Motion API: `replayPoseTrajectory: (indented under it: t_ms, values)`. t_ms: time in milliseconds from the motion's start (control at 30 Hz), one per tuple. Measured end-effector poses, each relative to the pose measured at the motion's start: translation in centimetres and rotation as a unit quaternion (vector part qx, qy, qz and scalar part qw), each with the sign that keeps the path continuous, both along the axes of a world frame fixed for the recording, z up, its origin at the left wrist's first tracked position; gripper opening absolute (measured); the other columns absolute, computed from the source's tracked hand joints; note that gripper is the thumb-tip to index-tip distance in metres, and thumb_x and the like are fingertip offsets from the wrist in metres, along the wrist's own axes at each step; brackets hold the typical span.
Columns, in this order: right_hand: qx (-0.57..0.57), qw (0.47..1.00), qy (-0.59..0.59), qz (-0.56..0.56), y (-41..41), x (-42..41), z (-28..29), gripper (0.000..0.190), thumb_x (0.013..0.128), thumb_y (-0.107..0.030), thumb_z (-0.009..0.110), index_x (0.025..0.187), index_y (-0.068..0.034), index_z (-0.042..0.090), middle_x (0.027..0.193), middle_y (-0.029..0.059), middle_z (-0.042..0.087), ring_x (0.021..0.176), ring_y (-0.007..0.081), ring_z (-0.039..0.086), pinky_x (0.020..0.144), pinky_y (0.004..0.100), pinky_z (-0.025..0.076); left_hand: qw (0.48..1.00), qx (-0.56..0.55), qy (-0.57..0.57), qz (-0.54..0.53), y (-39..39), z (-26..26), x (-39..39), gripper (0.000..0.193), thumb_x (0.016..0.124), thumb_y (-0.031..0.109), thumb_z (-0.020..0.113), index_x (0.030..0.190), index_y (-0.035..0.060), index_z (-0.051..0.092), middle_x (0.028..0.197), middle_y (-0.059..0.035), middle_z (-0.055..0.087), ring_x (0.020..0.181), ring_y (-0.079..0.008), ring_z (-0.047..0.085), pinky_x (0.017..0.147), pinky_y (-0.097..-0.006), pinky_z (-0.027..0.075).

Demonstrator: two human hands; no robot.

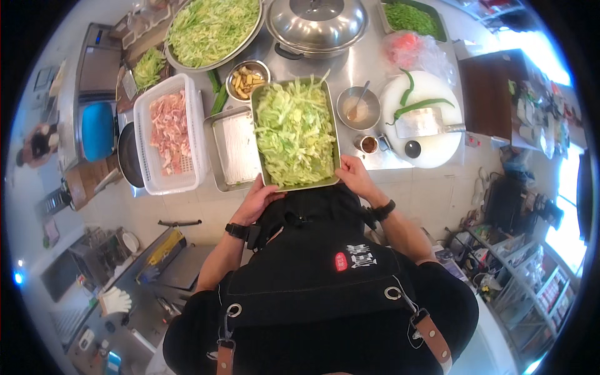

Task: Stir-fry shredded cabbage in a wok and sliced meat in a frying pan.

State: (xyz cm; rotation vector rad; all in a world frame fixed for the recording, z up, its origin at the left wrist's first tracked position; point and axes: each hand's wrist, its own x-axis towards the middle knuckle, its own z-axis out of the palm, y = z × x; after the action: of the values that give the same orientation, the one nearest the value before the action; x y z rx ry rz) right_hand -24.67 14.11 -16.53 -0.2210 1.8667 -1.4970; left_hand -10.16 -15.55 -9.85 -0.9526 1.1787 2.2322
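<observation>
A rectangular metal tray (338, 140) heaped with shredded cabbage (295, 133) is right in front of me, at the table's near edge. My left hand (258, 199) grips its near left corner, and my right hand (355, 176) holds the near right corner. Just left of it lies a shallow metal tray (236, 150) with a few scraps, partly overlapped by the cabbage tray. Farther left stands a white plastic basket (199, 136) of sliced raw meat (169, 131). Right of my tray are a steel bowl (347, 115) with a spoon and a small open jar (368, 144) of brown contents.
On a round white cutting board (422, 157) rest a cleaver (419, 123) and green chillies (424, 104). Behind are a large bowl of shredded cabbage (213, 30), a lidded wok (318, 28), a bowl of yellowish pieces (247, 82) and a tray of chopped greens (410, 19). Another person (40, 145) is far left.
</observation>
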Motion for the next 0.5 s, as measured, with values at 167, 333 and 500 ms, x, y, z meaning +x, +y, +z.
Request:
replayPoseTrajectory:
  t_ms: [167, 333, 500]
  values:
    - [-0.126, 0.984, -0.006, -0.126, -5.5, -0.6, 0.5, 0.023, 0.089, -0.008, 0.067, 0.075, -0.005, 0.048, 0.068, -0.0076, 0.041, 0.065, 0.0049, 0.04, 0.056, 0.0278, 0.034, 0.985, 0.012, 0.158, 0.071, -2.4, -2.6, -4.1, 0.05, 0.105, 0.009, 0.055, 0.152, 0.0115, 0.038, 0.147, -0.0097, 0.056, 0.122, -0.0247, 0.064, 0.099, -0.0454, 0.056]
    - [-0.108, 0.973, 0.021, -0.203, -7.2, 8.4, 6.9, 0.017, 0.091, -0.005, 0.062, 0.077, -0.007, 0.052, 0.07, -0.0099, 0.041, 0.064, 0.0024, 0.041, 0.056, 0.0237, 0.035, 0.98, 0.08, 0.172, 0.061, -3.2, 2.0, -0.9, 0.054, 0.102, 0.012, 0.059, 0.153, 0.011, 0.041, 0.145, -0.0097, 0.059, 0.126, -0.0274, 0.063, 0.103, -0.0511, 0.056]
    - [-0.134, 0.932, -0.03, -0.335, -9.3, 13.6, 10.2, 0.008, 0.094, -0.004, 0.061, 0.087, -0.007, 0.057, 0.073, -0.0059, 0.053, 0.065, 0.0046, 0.053, 0.058, 0.0226, 0.045, 0.974, 0.117, 0.188, -0.051, -5.0, 1.6, -3.2, 0.042, 0.097, 0.009, 0.058, 0.139, 0.0034, 0.057, 0.139, -0.0129, 0.064, 0.126, -0.0294, 0.063, 0.102, -0.0558, 0.057]
